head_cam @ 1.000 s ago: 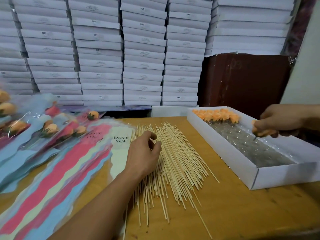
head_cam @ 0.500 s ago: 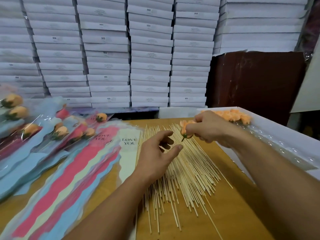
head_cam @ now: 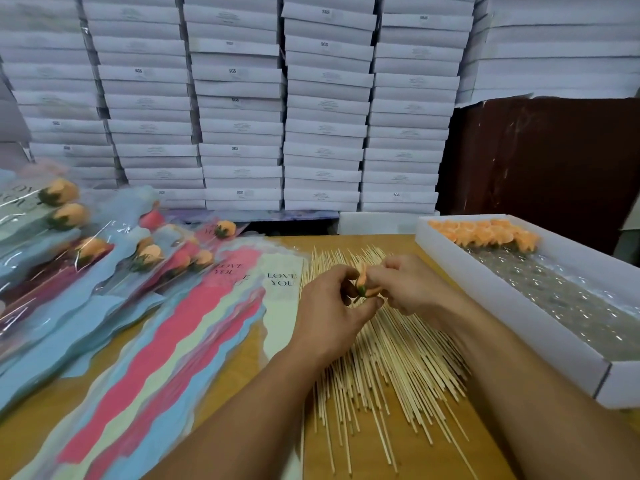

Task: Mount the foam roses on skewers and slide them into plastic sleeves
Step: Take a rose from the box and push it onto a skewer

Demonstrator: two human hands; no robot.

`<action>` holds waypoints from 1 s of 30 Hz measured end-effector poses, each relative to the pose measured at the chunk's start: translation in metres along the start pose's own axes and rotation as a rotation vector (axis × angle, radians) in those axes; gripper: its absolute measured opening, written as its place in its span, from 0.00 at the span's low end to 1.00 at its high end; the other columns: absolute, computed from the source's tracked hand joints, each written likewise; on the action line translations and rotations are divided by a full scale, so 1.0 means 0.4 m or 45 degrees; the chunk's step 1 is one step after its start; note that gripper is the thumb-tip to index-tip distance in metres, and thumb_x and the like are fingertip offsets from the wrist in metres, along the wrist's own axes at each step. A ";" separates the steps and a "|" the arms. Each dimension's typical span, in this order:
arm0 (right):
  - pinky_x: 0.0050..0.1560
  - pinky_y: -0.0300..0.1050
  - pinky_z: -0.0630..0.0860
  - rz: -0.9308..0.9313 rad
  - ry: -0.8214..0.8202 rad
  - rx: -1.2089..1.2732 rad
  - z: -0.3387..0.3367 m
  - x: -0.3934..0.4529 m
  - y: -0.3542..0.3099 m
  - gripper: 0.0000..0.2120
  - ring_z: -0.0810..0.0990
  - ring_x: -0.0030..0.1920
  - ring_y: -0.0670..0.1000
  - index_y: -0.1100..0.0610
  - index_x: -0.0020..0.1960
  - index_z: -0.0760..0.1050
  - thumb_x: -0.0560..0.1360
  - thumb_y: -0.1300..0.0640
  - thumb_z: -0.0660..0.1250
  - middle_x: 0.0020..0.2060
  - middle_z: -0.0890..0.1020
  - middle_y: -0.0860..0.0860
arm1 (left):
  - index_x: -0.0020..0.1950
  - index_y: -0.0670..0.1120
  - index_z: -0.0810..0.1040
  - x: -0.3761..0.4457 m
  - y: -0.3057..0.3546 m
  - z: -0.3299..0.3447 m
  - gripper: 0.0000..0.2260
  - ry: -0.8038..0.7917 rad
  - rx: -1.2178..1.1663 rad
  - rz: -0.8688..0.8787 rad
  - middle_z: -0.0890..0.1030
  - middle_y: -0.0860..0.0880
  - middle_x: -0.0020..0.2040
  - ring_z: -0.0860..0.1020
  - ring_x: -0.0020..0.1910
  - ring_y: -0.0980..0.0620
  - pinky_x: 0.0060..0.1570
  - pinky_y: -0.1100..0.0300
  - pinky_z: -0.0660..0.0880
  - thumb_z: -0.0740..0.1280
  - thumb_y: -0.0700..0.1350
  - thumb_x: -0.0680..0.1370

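You're at the mounting step, your right hand (head_cam: 407, 285) pinching the orange foam rose (head_cam: 367, 284) above the skewers (head_cam: 388, 344) on the desk (head_cam: 415, 455), left hand (head_cam: 329, 306) fingers curled at its green base, so next you need one skewer lined up with that base.

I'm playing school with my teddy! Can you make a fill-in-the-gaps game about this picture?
1. Both hands, left hand and right hand, hold one ____ foam rose.
2. The hands are above a pile of wooden ____.
3. The words on the cream plastic sleeve say "LOVE ____".
4. More roses sit in the white ____ on the right.

Missing words: orange; skewers; YOU; box
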State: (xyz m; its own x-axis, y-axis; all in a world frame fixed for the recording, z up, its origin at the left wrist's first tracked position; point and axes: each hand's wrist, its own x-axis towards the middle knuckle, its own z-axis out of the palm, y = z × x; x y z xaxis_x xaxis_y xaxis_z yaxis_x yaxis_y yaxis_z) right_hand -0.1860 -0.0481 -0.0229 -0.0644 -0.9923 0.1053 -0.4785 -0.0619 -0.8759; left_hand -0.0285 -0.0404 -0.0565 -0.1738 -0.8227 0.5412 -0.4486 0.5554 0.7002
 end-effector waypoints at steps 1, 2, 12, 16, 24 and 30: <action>0.29 0.41 0.63 -0.010 0.009 0.011 0.005 -0.001 0.002 0.19 0.68 0.26 0.46 0.56 0.39 0.78 0.63 0.39 0.67 0.32 0.81 0.48 | 0.56 0.50 0.79 -0.001 -0.002 0.000 0.15 -0.006 0.010 0.003 0.80 0.55 0.43 0.78 0.43 0.58 0.47 0.56 0.78 0.76 0.51 0.72; 0.29 0.42 0.63 -0.023 0.014 0.017 0.010 -0.002 0.003 0.21 0.68 0.26 0.45 0.56 0.39 0.77 0.61 0.38 0.67 0.34 0.81 0.49 | 0.54 0.50 0.80 -0.002 -0.002 0.001 0.13 -0.010 0.020 0.004 0.80 0.55 0.43 0.78 0.42 0.58 0.47 0.55 0.78 0.76 0.51 0.73; 0.26 0.41 0.71 -0.006 0.022 0.063 0.003 -0.007 0.002 0.20 0.75 0.26 0.45 0.58 0.47 0.84 0.79 0.42 0.67 0.32 0.82 0.50 | 0.42 0.48 0.77 0.015 -0.035 -0.024 0.09 0.187 0.043 -0.223 0.77 0.53 0.34 0.75 0.35 0.54 0.37 0.56 0.73 0.72 0.51 0.76; 0.40 0.50 0.80 -0.043 0.176 -0.731 0.037 0.051 -0.015 0.14 0.82 0.37 0.54 0.64 0.44 0.83 0.79 0.53 0.69 0.40 0.85 0.58 | 0.36 0.47 0.75 0.024 -0.044 -0.037 0.12 0.335 -0.007 -0.354 0.74 0.53 0.30 0.72 0.30 0.54 0.32 0.59 0.68 0.72 0.51 0.75; 0.43 0.46 0.70 0.129 0.192 -0.952 0.134 0.127 -0.036 0.10 0.79 0.52 0.58 0.58 0.55 0.75 0.77 0.56 0.72 0.55 0.79 0.57 | 0.39 0.47 0.77 0.021 -0.032 -0.043 0.10 0.367 -0.009 -0.310 0.76 0.53 0.32 0.73 0.32 0.55 0.35 0.57 0.70 0.71 0.50 0.76; 0.41 0.44 0.72 0.214 0.190 -0.928 0.121 0.154 -0.033 0.05 0.76 0.45 0.56 0.60 0.51 0.76 0.75 0.63 0.68 0.54 0.81 0.57 | 0.40 0.46 0.78 0.017 -0.026 -0.037 0.09 0.371 -0.022 -0.257 0.78 0.52 0.33 0.75 0.34 0.55 0.35 0.58 0.71 0.72 0.49 0.76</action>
State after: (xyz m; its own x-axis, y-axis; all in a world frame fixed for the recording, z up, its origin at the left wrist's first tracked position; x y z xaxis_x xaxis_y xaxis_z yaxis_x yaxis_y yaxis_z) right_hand -0.1413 -0.1134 -0.0278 -0.2803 -0.9541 0.1058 -0.9055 0.2262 -0.3589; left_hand -0.0119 -0.0499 -0.0532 0.1756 -0.8482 0.4997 -0.4328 0.3894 0.8131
